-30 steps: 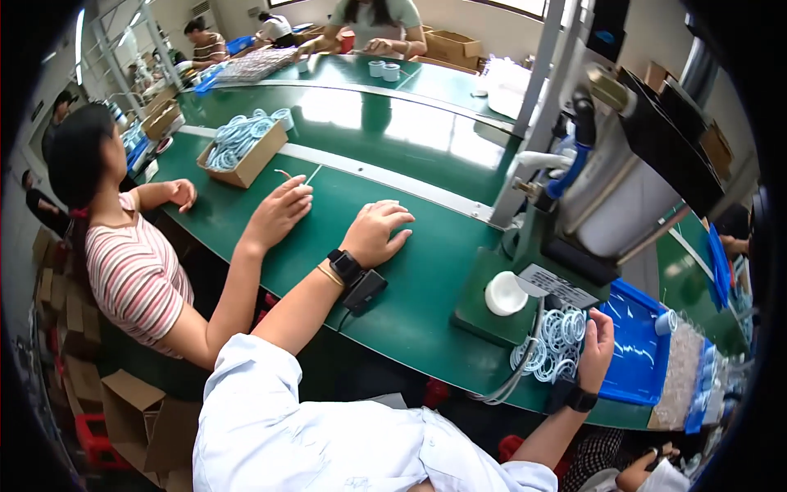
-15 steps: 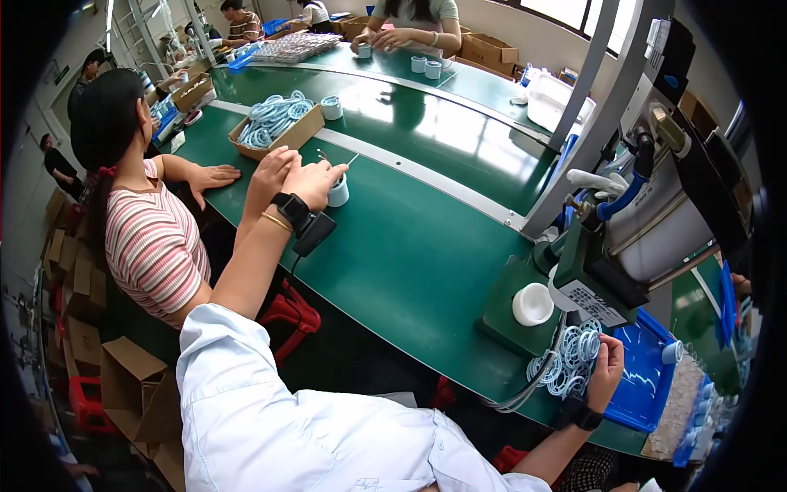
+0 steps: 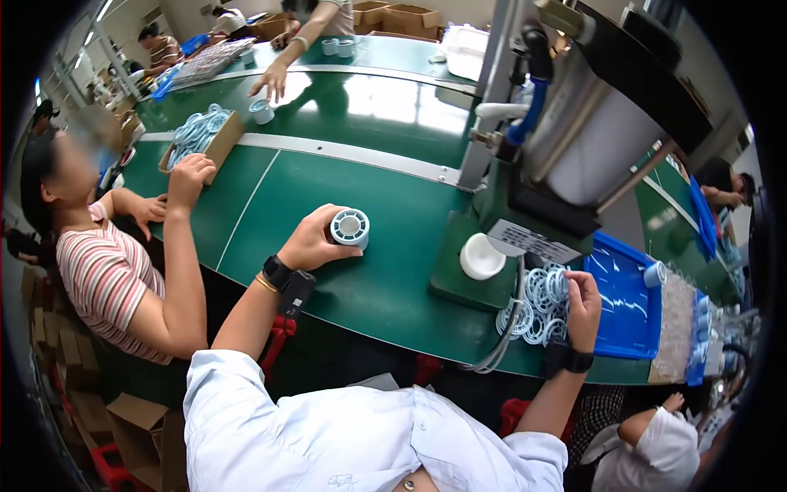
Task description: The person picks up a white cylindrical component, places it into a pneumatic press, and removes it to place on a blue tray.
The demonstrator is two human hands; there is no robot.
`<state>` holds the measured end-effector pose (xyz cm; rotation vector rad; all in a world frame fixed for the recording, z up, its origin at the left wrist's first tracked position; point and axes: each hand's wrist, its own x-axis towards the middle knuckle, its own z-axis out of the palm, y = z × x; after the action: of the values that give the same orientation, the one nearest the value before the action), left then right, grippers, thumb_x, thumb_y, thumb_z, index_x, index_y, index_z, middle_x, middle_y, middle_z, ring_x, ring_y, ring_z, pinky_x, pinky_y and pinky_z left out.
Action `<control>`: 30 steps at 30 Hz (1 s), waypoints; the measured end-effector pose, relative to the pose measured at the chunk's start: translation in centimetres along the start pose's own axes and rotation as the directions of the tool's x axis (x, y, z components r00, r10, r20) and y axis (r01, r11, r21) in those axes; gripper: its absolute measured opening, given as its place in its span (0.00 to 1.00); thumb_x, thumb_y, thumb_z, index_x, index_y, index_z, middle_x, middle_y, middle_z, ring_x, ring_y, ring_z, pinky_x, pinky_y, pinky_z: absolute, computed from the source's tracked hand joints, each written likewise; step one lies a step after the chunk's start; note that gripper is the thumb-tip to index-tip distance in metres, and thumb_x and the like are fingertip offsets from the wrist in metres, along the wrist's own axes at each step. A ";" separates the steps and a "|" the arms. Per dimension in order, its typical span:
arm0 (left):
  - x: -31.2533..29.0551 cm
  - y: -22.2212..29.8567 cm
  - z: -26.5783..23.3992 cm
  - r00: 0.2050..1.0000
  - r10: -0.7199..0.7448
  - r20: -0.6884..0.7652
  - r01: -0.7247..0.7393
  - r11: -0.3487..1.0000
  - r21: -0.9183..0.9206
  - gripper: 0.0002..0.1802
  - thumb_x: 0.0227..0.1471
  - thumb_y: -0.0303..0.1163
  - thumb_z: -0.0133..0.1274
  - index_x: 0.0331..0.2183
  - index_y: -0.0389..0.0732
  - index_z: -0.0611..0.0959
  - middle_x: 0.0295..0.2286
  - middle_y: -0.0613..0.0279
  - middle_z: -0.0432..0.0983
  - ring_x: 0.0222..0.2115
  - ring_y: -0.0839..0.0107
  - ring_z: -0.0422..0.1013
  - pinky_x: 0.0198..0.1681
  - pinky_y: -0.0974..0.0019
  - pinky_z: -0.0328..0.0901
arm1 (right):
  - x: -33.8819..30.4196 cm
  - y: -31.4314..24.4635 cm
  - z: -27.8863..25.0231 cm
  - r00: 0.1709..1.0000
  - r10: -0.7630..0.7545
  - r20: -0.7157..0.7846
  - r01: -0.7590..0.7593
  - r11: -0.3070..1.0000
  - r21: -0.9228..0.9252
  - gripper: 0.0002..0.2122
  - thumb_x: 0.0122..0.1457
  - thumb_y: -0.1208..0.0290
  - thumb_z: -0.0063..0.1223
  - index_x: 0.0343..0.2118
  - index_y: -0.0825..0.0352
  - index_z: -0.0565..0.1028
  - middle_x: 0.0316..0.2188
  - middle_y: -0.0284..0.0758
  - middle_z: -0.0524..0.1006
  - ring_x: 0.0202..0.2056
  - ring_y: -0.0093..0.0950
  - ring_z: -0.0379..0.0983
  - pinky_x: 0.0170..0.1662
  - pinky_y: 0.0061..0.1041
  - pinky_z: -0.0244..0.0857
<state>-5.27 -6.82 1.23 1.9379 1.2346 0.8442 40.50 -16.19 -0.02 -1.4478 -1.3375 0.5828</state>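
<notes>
My left hand [image 3: 316, 238] is wrapped round a short white and light-blue plastic cylinder [image 3: 350, 227]. Its spoked round end faces up, with a pale hub in the middle. The hand is over the near side of the green table [image 3: 385, 184]. At the right, my right hand [image 3: 584, 307] has its fingertips closed at a pile of light-blue plastic rings [image 3: 534, 316]. A ring seems pinched there, partly hidden by the fingers. Between my hands, a round white holder [image 3: 482, 257] sits on the green base of a press [image 3: 566, 164].
A blue tray [image 3: 623, 307] lies right of the rings. A co-worker's hand [image 3: 190, 174] is at a cardboard box of blue rings [image 3: 221, 148] at left. Across the table, another person's hand [image 3: 270, 82] reaches toward a white-and-blue cylinder [image 3: 261, 111]. Grey tubes [image 3: 492, 357] hang by the press.
My left hand has come back from the co-worker's side with the cylinder. The co-worker's hand has moved to the box. The person opposite now reaches across. My right hand stays by the rings.
</notes>
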 end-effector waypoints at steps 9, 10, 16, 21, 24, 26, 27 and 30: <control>5.2 10.0 10.5 0.953 0.301 0.039 -0.283 0.928 -0.243 0.30 0.33 0.35 0.68 0.41 0.37 0.77 0.37 0.57 0.73 0.39 0.64 0.70 0.44 0.65 0.64 | -0.2 0.2 0.2 0.998 0.056 0.025 -0.055 0.997 -0.049 0.07 0.59 0.73 0.45 0.35 0.69 0.73 0.32 0.31 0.75 0.34 0.17 0.67 0.40 0.15 0.60; 5.6 10.4 11.2 0.957 0.283 0.055 -0.255 0.920 -0.297 0.30 0.33 0.36 0.68 0.41 0.37 0.78 0.37 0.57 0.73 0.38 0.62 0.70 0.44 0.63 0.64 | -0.2 0.2 0.2 0.998 0.057 0.026 -0.056 0.998 -0.039 0.07 0.59 0.73 0.45 0.35 0.69 0.73 0.33 0.31 0.75 0.34 0.17 0.67 0.40 0.16 0.60; 6.3 11.3 12.5 0.940 0.317 0.125 -0.300 0.944 -0.135 0.30 0.32 0.40 0.68 0.40 0.39 0.79 0.38 0.55 0.72 0.39 0.56 0.69 0.45 0.60 0.64 | -0.3 0.3 0.0 1.000 0.020 -0.022 -0.018 0.997 0.074 0.07 0.59 0.73 0.45 0.36 0.70 0.73 0.35 0.32 0.75 0.35 0.18 0.68 0.40 0.16 0.61; 6.2 10.8 12.7 0.948 0.264 0.179 -0.255 0.964 -0.072 0.33 0.31 0.43 0.68 0.41 0.39 0.79 0.40 0.54 0.72 0.42 0.55 0.67 0.49 0.57 0.61 | 0.4 -1.0 0.9 0.996 -0.050 0.078 0.050 0.999 -0.001 0.10 0.59 0.71 0.45 0.39 0.71 0.72 0.36 0.35 0.76 0.35 0.22 0.70 0.43 0.20 0.62; 6.6 7.8 12.9 0.930 0.342 0.132 -0.331 0.938 -0.100 0.35 0.34 0.44 0.67 0.44 0.39 0.76 0.41 0.54 0.71 0.45 0.55 0.65 0.52 0.56 0.58 | 1.1 -1.2 2.5 0.969 -0.178 0.171 0.216 0.947 -0.237 0.12 0.59 0.70 0.44 0.40 0.73 0.72 0.35 0.38 0.75 0.35 0.28 0.70 0.46 0.24 0.61; 7.2 5.7 11.8 0.852 0.522 0.027 -0.518 0.851 -0.087 0.35 0.40 0.47 0.63 0.48 0.39 0.73 0.43 0.53 0.71 0.48 0.54 0.62 0.54 0.56 0.55 | 1.6 -0.8 3.2 0.901 -0.343 0.267 0.433 0.759 -0.486 0.13 0.59 0.68 0.44 0.40 0.73 0.72 0.33 0.41 0.75 0.35 0.35 0.70 0.49 0.30 0.59; 7.5 5.0 10.9 0.850 0.526 0.024 -0.523 0.848 -0.087 0.35 0.40 0.47 0.63 0.48 0.39 0.73 0.43 0.53 0.71 0.48 0.54 0.62 0.54 0.56 0.55 | 1.7 -0.9 3.2 0.900 -0.347 0.265 0.435 0.757 -0.488 0.13 0.59 0.68 0.44 0.40 0.73 0.72 0.33 0.41 0.75 0.35 0.35 0.70 0.49 0.30 0.59; 7.4 2.8 8.0 0.952 0.302 0.058 -0.294 0.949 -0.114 0.33 0.49 0.50 0.53 0.51 0.39 0.69 0.47 0.51 0.67 0.51 0.54 0.59 0.56 0.58 0.52 | 1.2 -1.1 3.0 0.924 -0.267 0.273 0.376 0.759 -0.531 0.14 0.59 0.67 0.44 0.40 0.73 0.73 0.31 0.45 0.74 0.37 0.42 0.69 0.53 0.38 0.55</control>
<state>5.07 -2.42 0.27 2.0807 0.8471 0.9565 37.71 -14.24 0.29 -1.6009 -1.9825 0.0650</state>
